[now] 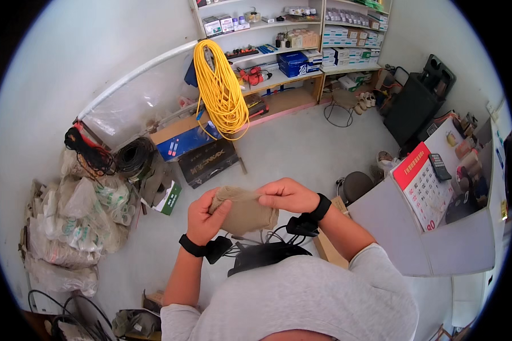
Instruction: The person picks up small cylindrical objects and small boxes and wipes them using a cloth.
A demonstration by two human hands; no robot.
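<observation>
A folded tan cloth [243,215] is stretched between my two hands in front of my chest. My left hand [205,219] grips its left edge, with the thumb lying on top. At the upper right corner my right hand [289,196] pinches the cloth between thumb and fingers. Black bands with small black devices sit on both wrists. Below the cloth, several black cables [279,236] run near a dark pouch [261,258] at my waist.
Shelves [290,85] with boxes line the far wall, and a yellow cable coil [217,91] hangs before them. Plastic bags [85,221] pile up at the left. On the right stands a desk [432,253] with a calendar [421,184]; a round stool [357,186] is beside it.
</observation>
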